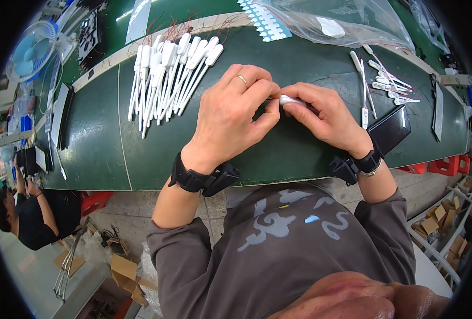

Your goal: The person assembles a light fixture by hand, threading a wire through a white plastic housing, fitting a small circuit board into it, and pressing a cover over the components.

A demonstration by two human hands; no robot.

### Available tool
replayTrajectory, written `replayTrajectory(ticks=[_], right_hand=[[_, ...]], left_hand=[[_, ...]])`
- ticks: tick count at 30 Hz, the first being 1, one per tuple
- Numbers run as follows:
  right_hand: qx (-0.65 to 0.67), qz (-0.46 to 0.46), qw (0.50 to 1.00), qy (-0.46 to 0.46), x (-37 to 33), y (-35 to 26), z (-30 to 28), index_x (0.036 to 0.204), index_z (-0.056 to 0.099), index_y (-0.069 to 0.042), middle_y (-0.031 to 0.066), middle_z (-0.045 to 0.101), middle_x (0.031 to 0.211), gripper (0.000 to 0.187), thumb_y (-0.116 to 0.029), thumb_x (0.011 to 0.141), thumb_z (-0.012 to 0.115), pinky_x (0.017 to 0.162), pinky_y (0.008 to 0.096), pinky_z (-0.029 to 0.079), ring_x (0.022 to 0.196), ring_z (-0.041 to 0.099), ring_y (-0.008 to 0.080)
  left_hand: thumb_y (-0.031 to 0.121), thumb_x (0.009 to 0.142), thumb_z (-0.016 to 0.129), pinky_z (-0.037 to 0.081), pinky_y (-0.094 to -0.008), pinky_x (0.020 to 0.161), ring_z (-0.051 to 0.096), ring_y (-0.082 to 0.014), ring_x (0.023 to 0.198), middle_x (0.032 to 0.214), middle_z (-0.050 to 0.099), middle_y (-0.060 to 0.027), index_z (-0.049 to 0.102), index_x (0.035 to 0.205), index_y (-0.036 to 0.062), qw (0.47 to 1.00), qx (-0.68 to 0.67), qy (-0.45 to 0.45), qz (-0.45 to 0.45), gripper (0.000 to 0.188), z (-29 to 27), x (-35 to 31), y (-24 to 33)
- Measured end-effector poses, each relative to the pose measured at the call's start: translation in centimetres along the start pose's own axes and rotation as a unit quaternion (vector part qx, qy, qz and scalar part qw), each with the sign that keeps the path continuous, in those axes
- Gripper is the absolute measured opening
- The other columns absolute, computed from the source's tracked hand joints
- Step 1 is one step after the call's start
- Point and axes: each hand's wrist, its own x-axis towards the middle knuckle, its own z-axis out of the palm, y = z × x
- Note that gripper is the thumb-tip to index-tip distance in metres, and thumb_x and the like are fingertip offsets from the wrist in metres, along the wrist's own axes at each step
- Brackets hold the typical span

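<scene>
Above the green work surface, my two hands meet near the middle. My right hand (329, 116) is closed on a small white rounded plastic piece (292, 100), held between thumb and forefinger. Close against its left end, my left hand (233, 110) is closed in a pinch with its fingers curled. Whatever lies between those fingertips is hidden. To the left of my hands lies a heap of white stick-shaped plastic parts (164, 74) with wide rounded ends and thin red wires. A smaller group of similar white parts (387, 82) with wires lies to the right.
A black phone (390, 130) rests beside my right wrist. Beyond the hands are a clear plastic bag (348, 26) and a blue-and-white perforated sheet (265, 21). A blue fan (31, 52) stands far left; a person in black (44, 215) sits at lower left.
</scene>
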Motion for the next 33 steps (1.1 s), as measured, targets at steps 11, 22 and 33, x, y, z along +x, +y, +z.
replayTrajectory(ticks=[11, 22, 33], right_hand=[[0.153, 0.096, 0.981, -0.075, 0.1, -0.9, -1.5, 0.111, 0.062, -0.001, 0.0058, 0.064, 0.096, 0.021, -0.019, 0.105, 0.054, 0.071, 0.0274, 0.047, 0.082, 0.059, 0.0126], [0.506, 0.011, 0.861, 0.037, 0.3, -1.8, 1.8, 0.125, 0.056, -0.007, 0.0132, 0.063, 0.119, 0.025, -0.024, 0.11, 0.048, 0.112, 0.0437, 0.036, 0.128, 0.05, 0.0267], [0.215, -0.073, 0.965, 0.134, -0.4, -1.4, 0.9, 0.112, 0.068, -0.004, 0.0091, 0.063, 0.115, 0.018, -0.017, 0.1, 0.065, 0.097, 0.0343, 0.047, 0.112, 0.058, 0.0209]], left_hand=[[0.006, 0.079, 0.078, 0.053, -0.037, 0.069, 0.064, -0.0251, 0.087, 0.096, 0.066, -0.006, 0.067, 0.094, 0.0068, 0.989, -0.02, 0.113, 0.091, 0.019, 0.6, 1.1, -0.5], [0.008, 0.085, 0.078, 0.052, -0.0356, 0.063, 0.067, -0.026, 0.069, 0.08, 0.069, -0.0092, 0.07, 0.098, 0.0015, 0.994, -0.084, 0.063, 0.001, 0.017, 1.4, -0.7, 1.8], [0.011, 0.081, 0.079, 0.05, -0.0355, 0.054, 0.065, -0.0267, 0.063, 0.074, 0.067, -0.0099, 0.069, 0.092, 0.0005, 0.996, -0.075, 0.032, 0.021, 0.018, 1.3, -0.3, 2.4]])
